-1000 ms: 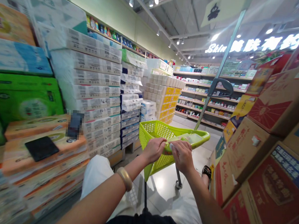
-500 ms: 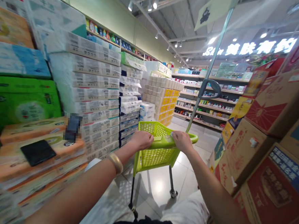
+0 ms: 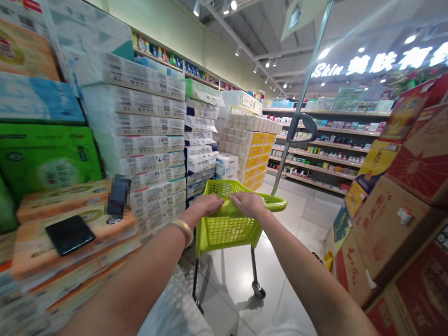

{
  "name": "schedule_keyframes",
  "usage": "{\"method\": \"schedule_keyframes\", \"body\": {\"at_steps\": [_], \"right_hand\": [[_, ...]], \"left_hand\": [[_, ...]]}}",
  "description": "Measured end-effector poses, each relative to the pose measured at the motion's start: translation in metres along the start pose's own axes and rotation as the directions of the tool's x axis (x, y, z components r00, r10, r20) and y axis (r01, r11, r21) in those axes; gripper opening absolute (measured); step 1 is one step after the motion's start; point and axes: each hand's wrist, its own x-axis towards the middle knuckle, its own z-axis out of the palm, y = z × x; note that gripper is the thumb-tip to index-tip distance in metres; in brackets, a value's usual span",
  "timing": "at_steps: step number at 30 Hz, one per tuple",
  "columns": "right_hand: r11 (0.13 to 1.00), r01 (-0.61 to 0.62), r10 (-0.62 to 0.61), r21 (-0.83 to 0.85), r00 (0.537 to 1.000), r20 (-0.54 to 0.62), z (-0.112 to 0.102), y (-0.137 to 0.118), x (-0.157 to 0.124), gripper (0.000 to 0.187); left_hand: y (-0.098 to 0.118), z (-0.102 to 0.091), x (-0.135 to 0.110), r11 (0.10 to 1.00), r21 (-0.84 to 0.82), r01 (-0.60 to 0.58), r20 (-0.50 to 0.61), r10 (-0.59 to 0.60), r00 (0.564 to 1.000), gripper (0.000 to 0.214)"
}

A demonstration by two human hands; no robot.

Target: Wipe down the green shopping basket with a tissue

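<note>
While a shop aisle stretches ahead, a person's left hand point(image 3: 206, 205) and right hand point(image 3: 249, 203) sit side by side on the near rim of a small green cart point(image 3: 227, 232). The two hands almost touch. The left hand is curled shut over the rim, knuckles up, and the right lies across the rim with its fingers bent down over the edge, so both grip the cart. A gold bracelet point(image 3: 183, 231) circles the left wrist.

The cart stands on the pale tiled floor point(image 3: 305, 214), just in front of the person, its mesh basket raised on thin legs with a wheel point(image 3: 258, 292) at the right. A grey pole point(image 3: 294, 116) rises from its far side towards the ceiling.

To the left, stacked packs of tissue paper point(image 3: 134, 131) line the aisle. Nearer the camera, a flat black object point(image 3: 69, 235) lies on orange packs point(image 3: 90, 215). To the right, cardboard boxes point(image 3: 397, 216) are piled high. Beyond the cart, shelves point(image 3: 324, 157) of small goods run under a lit sign point(image 3: 388, 62).
</note>
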Motion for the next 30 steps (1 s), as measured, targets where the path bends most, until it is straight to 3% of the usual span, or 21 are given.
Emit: {"method": "schedule_keyframes", "body": {"at_steps": [5,21,30], "right_hand": [[1.000,-0.015,0.015,-0.003,0.998,-0.060,0.006,-0.008,0.000,0.049],[0.997,-0.078,0.075,-0.005,0.979,-0.190,0.011,-0.012,-0.010,0.039],[0.998,-0.048,0.057,0.040,0.957,-0.285,0.019,-0.017,-0.018,0.036]], "left_hand": [[-0.010,0.002,0.003,1.000,0.021,0.006,0.003,-0.006,1.000,0.052],[-0.003,0.004,-0.002,0.999,0.045,-0.004,-0.005,0.004,1.000,0.043],[-0.002,0.003,-0.004,0.999,0.051,0.000,-0.010,0.001,1.000,0.044]]}}
